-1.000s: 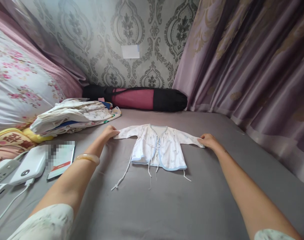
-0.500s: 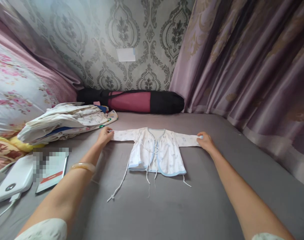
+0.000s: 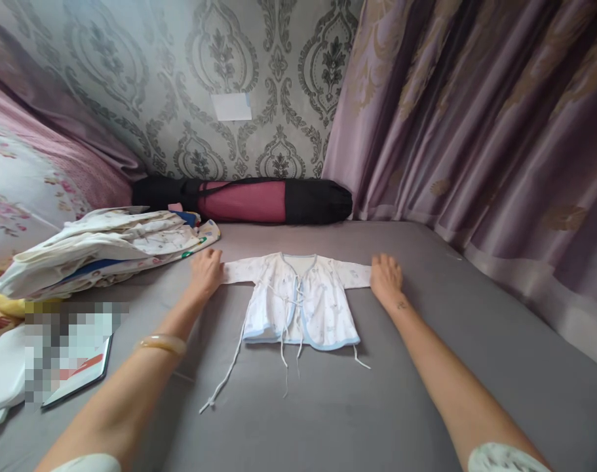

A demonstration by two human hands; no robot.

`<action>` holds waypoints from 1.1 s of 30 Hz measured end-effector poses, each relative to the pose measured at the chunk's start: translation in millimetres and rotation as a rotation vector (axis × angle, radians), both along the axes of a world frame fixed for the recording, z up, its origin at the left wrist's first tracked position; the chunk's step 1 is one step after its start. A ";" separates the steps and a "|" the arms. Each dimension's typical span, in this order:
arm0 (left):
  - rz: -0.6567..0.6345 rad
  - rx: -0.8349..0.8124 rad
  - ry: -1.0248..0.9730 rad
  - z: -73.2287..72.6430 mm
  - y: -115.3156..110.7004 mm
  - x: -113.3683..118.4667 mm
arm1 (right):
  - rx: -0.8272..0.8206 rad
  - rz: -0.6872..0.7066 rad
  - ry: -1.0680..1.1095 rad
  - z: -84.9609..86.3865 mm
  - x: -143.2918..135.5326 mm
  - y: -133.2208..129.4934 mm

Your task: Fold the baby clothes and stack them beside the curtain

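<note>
In the head view, a small white jacket with pale blue trim and cord ties lies spread on a grey sheet, sleeves outstretched. The left hand and right hand rest at the sleeve ends, fingers bent; whether they grip the cloth, I cannot tell. At left, a phone shows a partly pixelated, unreadable screen, beside a white device whose dark mark is cut off
</note>
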State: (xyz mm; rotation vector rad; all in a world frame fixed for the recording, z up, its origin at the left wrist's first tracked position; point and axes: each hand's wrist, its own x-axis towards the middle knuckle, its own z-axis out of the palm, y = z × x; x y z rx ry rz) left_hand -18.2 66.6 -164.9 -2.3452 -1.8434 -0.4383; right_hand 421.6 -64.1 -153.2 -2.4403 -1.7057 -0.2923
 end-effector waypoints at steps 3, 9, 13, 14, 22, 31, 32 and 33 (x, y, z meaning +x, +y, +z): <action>-0.340 -0.107 -0.071 -3.5 1.0 24.5 | -0.048 0.284 0.090 -2.2 -31.9 13.7; -0.367 -0.346 -0.068 -19.3 -2.0 48.8 | -0.258 0.387 0.282 -16.3 -51.4 30.8; -0.326 -0.426 0.006 -19.2 -8.6 45.9 | -0.304 0.381 0.253 -24.6 -41.9 31.3; -0.324 -0.435 0.024 -17.9 -9.0 45.2 | -0.306 0.378 0.238 -25.9 -40.2 31.3; -0.354 -0.358 0.069 -1.1 4.7 54.8 | -0.342 0.323 0.255 -9.5 -52.8 37.5; -0.412 -0.336 0.071 -22.7 -4.0 106.6 | -0.237 0.375 0.261 -19.2 -109.1 53.0; -0.406 -0.344 0.080 -24.9 -4.6 107.3 | -0.222 0.371 0.245 -22.8 -109.8 53.3; -0.409 -0.348 0.087 -26.2 -4.6 107.1 | -0.209 0.372 0.231 -25.7 -109.7 53.6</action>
